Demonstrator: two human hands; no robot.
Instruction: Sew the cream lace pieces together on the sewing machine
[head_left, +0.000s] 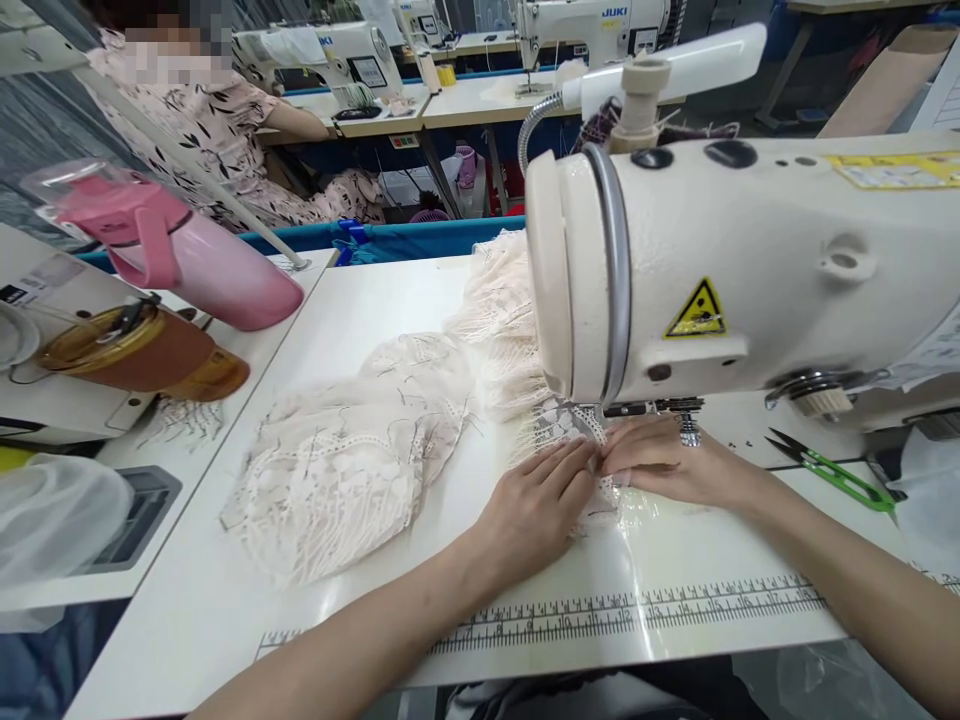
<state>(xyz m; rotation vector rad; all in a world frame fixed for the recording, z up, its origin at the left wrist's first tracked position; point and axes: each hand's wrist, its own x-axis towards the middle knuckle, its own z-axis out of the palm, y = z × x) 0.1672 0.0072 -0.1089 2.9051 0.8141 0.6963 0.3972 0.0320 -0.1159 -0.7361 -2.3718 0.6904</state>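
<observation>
Cream lace fabric with fringe [566,425] runs under the head of a white sewing machine [757,260]. My left hand [536,500] is closed on the near edge of this lace, its fingers bent and held together. Against its fingertips, my right hand [667,460] grips the same edge, close below the needle area. The machine head and my fingers hide the needle and part of the lace. More of the cream lace [506,300] is bunched behind, toward the table's far side. A separate fringed lace piece [337,460] lies spread to the left.
Green-handled thread snips [832,470] lie right of my right hand. A ruler strip [585,620] runs along the table's front edge. At left stand a pink tumbler [202,250] and an amber cup [142,350]. Another person [202,130] sits beyond, near other sewing machines [322,60].
</observation>
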